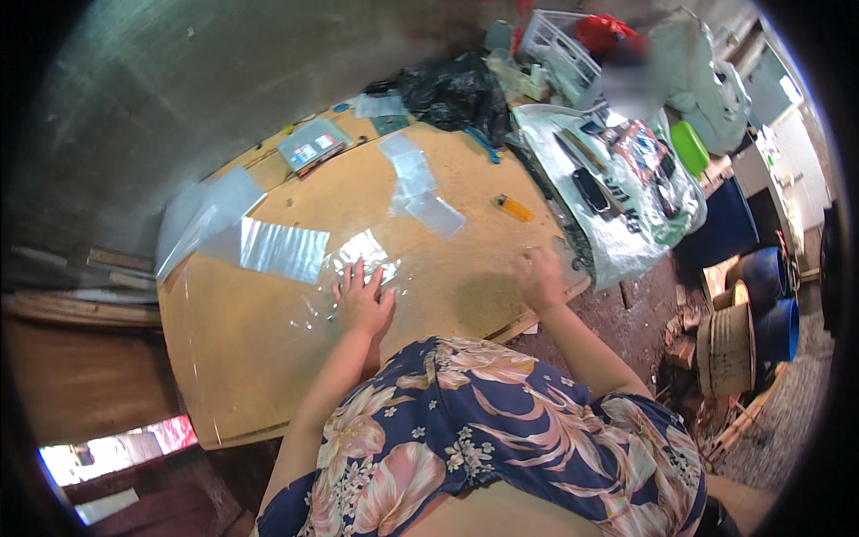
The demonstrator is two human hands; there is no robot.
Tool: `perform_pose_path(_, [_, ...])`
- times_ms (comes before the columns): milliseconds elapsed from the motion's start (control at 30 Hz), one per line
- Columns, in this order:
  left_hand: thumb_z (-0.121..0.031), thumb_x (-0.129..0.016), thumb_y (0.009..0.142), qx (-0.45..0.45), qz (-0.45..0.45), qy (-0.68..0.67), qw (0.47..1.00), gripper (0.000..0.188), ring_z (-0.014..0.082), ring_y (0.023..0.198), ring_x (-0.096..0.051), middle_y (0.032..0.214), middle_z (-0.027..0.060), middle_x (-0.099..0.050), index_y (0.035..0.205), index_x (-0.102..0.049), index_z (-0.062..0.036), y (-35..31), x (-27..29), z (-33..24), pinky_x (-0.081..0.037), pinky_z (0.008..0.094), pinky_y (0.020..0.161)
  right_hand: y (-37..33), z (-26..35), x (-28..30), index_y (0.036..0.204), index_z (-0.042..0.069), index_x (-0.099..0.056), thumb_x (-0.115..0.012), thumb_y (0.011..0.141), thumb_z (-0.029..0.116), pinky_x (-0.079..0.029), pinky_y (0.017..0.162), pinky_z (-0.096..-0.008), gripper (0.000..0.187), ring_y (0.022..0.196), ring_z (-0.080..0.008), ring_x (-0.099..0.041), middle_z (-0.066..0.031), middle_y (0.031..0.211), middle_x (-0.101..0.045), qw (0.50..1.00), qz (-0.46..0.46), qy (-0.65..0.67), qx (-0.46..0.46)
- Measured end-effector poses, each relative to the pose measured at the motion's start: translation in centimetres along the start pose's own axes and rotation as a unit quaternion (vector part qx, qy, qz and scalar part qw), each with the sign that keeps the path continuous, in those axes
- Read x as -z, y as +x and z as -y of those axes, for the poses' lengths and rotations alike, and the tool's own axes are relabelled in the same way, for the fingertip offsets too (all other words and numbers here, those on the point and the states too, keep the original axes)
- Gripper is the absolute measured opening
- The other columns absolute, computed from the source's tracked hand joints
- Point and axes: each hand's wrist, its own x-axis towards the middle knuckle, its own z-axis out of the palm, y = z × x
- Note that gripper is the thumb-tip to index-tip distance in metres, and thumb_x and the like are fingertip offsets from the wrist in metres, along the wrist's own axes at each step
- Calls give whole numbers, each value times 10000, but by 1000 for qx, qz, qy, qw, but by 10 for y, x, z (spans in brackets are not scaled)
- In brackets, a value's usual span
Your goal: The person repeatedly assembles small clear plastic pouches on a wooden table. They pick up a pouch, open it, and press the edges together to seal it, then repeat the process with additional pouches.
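Observation:
My left hand (362, 302) lies with fingers spread on a shiny clear plastic sheet (365, 249) on the wooden table (259, 367). Curled over the table's right side is my right hand (540, 277); its fingers are bent in, and I cannot see what, if anything, they hold. A folded, glossy plastic piece (284, 251) sits just beyond the left hand, joined by or overlapping a larger clear sheet (210, 210). Farther out are overlapping clear plastic pieces (413, 179). Between these and the right hand lies a small orange object (514, 208).
At the table's far edge are a flat box (313, 146) and a black plastic bag (461, 94). To the right, a white sack (573, 139) carries a phone-like dark object (591, 191) and tools. A white crate (559, 40), blue drums (778, 313) and a wooden barrel-like container (727, 349) stand beyond.

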Motion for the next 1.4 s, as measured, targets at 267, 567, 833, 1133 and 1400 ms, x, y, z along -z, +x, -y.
perform_pose_path(267, [-404,-619,791,-2,6,10,1000,471,329,1342,-295,1442,100,-367,1228,-594,-228,0,0,0,-206,604,1049,-33,-80,27,927,38,-594,-722,754,221,-461,793,-410,283,916,-336,-555,-138,947,-564,960,-59,-114,-249])
perform_pose_path(567, [-392,-601,802,-6,0,2,1000,476,341,1338,-292,1438,115,-367,1244,-580,-216,-1,5,-1,-222,581,1047,-22,-95,25,844,62,-623,-577,860,225,-497,750,-436,170,906,-337,-577,-118,961,-559,936,80,-216,-266])
perform_pose_path(833, [-401,-605,805,-13,-5,11,1000,477,344,1319,-311,1436,117,-363,1240,-583,-206,-2,8,0,-223,551,1043,41,-11,21,835,54,-625,-589,815,126,-480,661,-418,83,771,-334,-589,-140,849,-588,998,7,57,-34])
perform_pose_path(1133, [-397,-604,825,14,15,-1,1000,476,311,1348,-282,1448,102,-356,1274,-556,-247,-2,10,-2,-195,538,1079,45,137,-99,897,76,-652,-545,874,239,-497,710,-445,196,801,-364,-611,-160,866,-620,957,227,167,73])
perform_pose_path(1400, [-407,-607,820,23,26,0,999,491,306,1352,-277,1453,93,-350,1283,-548,-255,-1,11,-3,-193,541,1082,45,137,-119,844,75,-620,-551,868,244,-504,681,-446,184,768,-348,-617,-146,848,-605,958,214,133,134])
